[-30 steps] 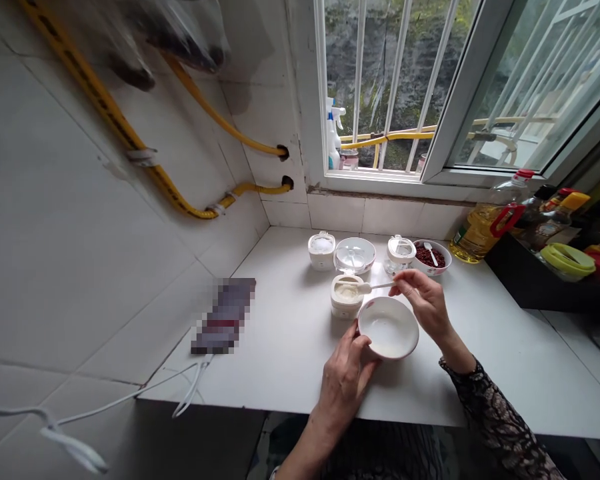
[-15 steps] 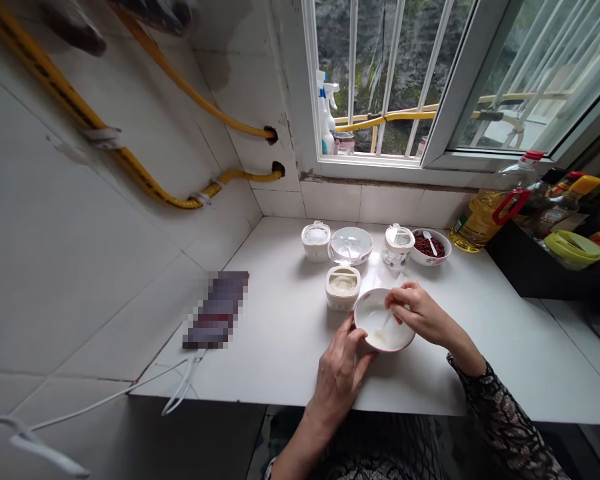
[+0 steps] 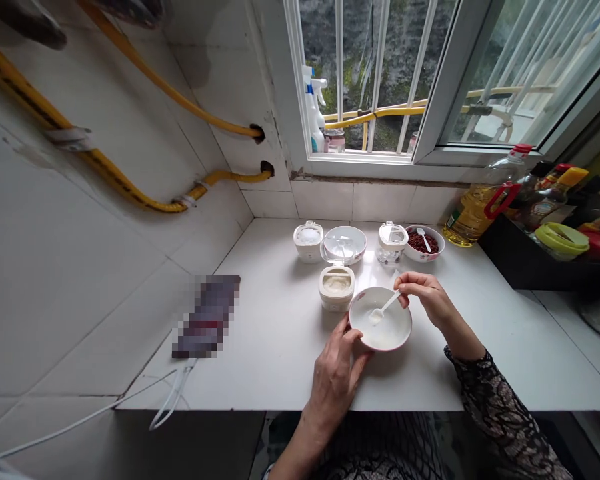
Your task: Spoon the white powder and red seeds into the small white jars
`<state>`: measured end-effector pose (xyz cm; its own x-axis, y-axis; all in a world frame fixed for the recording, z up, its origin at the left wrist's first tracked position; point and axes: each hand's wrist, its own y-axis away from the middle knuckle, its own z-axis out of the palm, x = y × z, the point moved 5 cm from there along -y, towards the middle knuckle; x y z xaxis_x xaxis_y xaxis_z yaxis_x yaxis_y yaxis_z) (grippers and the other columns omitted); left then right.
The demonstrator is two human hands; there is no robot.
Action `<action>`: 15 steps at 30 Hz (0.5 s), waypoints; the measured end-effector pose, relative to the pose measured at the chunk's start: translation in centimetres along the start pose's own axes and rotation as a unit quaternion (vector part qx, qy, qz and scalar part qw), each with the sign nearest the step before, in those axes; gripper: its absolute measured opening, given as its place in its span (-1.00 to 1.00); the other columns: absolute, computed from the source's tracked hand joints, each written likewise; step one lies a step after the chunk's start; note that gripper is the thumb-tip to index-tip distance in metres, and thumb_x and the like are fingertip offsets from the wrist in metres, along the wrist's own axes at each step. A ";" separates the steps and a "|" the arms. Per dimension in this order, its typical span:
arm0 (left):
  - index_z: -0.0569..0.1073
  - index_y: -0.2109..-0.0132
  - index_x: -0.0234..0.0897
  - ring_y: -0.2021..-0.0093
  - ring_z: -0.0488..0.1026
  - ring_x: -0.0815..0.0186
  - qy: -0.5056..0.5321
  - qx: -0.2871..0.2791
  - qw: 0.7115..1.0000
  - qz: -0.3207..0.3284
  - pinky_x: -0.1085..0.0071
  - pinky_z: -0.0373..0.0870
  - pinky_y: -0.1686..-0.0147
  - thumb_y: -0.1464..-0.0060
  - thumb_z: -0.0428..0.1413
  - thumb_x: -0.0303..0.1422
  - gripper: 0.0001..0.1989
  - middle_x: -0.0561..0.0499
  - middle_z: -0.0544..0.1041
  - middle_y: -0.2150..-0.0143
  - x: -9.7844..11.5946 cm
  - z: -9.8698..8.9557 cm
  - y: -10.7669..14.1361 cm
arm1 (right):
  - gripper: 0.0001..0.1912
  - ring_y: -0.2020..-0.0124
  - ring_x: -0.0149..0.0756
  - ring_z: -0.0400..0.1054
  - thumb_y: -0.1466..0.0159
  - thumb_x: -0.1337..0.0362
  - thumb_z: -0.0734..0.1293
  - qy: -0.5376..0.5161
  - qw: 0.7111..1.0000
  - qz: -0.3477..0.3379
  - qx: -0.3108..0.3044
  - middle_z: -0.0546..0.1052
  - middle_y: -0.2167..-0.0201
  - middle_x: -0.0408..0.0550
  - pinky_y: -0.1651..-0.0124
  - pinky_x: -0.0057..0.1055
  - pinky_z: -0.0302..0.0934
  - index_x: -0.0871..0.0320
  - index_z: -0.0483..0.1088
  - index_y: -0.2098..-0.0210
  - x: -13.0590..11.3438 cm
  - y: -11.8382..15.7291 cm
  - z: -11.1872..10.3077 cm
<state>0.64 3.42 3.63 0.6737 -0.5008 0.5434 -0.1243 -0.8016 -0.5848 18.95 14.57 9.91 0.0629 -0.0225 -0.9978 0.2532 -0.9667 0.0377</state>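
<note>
In the head view, a person's left hand [image 3: 336,363] grips a round white bowl [image 3: 394,333] with a thin reddish rim, thumb over the edge and fingers against its side, above a smooth white counter [image 3: 260,347]. The right hand [image 3: 433,300], fingertips pinched together on the handle, holds a slim white plastic spoon [image 3: 389,305] slanting into the bowl; its tip appears to carry pale powder, though white on white makes that hard to confirm. Just beside the bowl stands a squarish cream canister [image 3: 337,301], open, with off-white powder inside. Behind sit a clear-walled canister [image 3: 393,249] and a flower-trimmed bowl [image 3: 439,256] of coarse, dark red bits. A patterned black lace sleeve [image 3: 505,407] covers the right forearm.
</note>
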 end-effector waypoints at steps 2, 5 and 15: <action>0.30 -0.06 -0.23 -0.20 0.46 0.06 -0.002 0.002 1.000 0.002 0.21 0.53 -0.01 -0.27 0.05 -0.45 -0.77 -0.31 0.44 -0.18 0.0 0.0 0.0 | -0.87 0.62 -0.38 0.20 -0.02 0.22 0.36 -0.012 1.000 0.004 0.003 0.37 0.73 -0.20 0.38 -0.35 0.10 0.16 0.45 0.53 0.2 -0.1 -0.1; 0.29 -0.06 -0.22 -0.19 0.47 0.07 0.001 0.004 1.000 0.004 0.21 0.53 -0.01 -0.27 0.04 -0.46 -0.76 -0.29 0.44 -0.19 0.1 0.0 -0.1 | -0.88 0.61 -0.37 0.21 -0.01 0.22 0.37 -0.026 1.000 0.013 0.011 0.39 0.72 -0.18 0.37 -0.34 0.11 0.16 0.46 0.52 0.7 -0.3 -0.2; 0.29 -0.06 -0.21 -0.21 0.46 0.07 0.002 0.010 1.000 0.013 0.22 0.54 -0.01 -0.24 0.07 -0.47 -0.74 -0.30 0.42 -0.23 0.1 0.0 -0.2 | -0.80 0.51 -0.29 0.34 -0.16 0.12 0.36 -0.020 0.987 -0.118 0.103 0.47 0.60 -0.14 0.31 -0.30 0.23 0.13 0.41 0.36 -1.2 -1.0 1.0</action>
<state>0.75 3.54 3.77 0.6675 -0.5231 0.5299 -0.1276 -0.7815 -0.6107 17.66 15.30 11.05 -0.0133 0.2037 -0.9789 0.0544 -0.9774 -0.2042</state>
